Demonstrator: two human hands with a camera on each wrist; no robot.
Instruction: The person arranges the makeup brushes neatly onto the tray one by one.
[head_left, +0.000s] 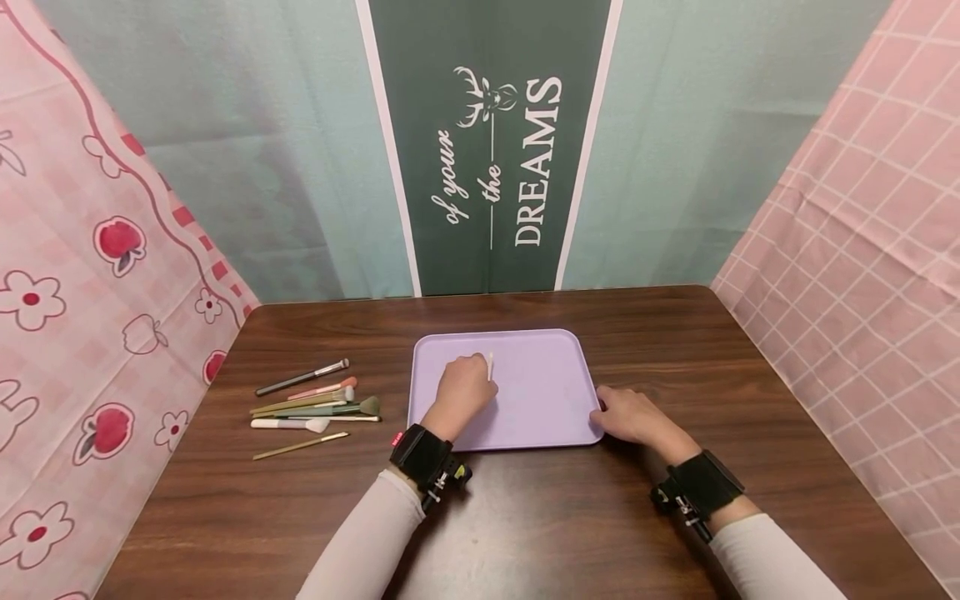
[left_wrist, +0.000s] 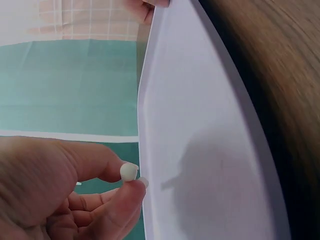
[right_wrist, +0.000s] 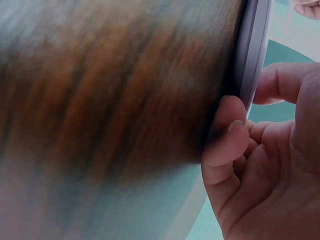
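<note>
My left hand (head_left: 463,390) is above the left part of a lilac tray (head_left: 540,392). Between thumb and fingertip it pinches a slim white stick (head_left: 490,365). In the left wrist view the stick's rounded cream end (left_wrist: 128,172) faces the camera; the rest is hidden, so its kind cannot be made out. A shadow of the hand falls on the tray. At the tray's right edge, close to the front corner, my right hand (head_left: 632,414) grips the rim. The right wrist view has the thumb and fingers of that hand (right_wrist: 270,165) on either side of the rim (right_wrist: 254,60).
Left of the tray, several makeup brushes lie loosely side by side on the dark wooden table (head_left: 525,517), among them a black-handled brush (head_left: 300,379), a white brush (head_left: 288,424) and a thin gold one (head_left: 300,446). Patterned cloths hang around the table's back and sides.
</note>
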